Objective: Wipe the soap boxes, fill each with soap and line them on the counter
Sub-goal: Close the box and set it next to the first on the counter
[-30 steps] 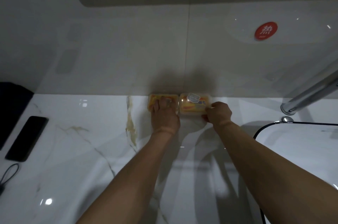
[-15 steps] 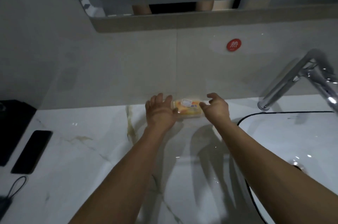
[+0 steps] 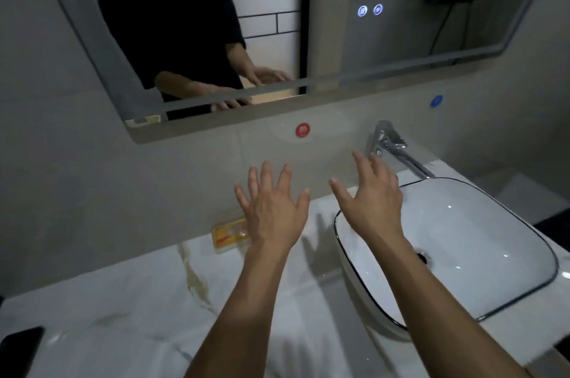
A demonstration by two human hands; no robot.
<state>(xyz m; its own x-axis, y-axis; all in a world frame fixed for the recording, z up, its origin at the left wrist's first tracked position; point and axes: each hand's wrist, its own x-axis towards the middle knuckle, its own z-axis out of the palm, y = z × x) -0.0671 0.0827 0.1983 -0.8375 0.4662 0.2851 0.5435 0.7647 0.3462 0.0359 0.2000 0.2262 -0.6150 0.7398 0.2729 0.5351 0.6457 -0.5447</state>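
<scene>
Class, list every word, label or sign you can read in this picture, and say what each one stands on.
"热": white character on the round red sticker on the wall under the mirror.
Blue round sticker on the wall: too blurred to read.
Soap box print: too blurred to read.
Two lit mirror buttons: icons only, unreadable.

Both forearms are bare to the hands, and the mirror (image 3: 277,23) reflects a black short-sleeved shirt (image 3: 172,29).

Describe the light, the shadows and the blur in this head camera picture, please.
Head view: dim overall; glare spots on the sink and counter; finger shadows fall on the counter between the left hand and right hand; the soap box looks soft; wide-angle bending tilts the mirror.
</scene>
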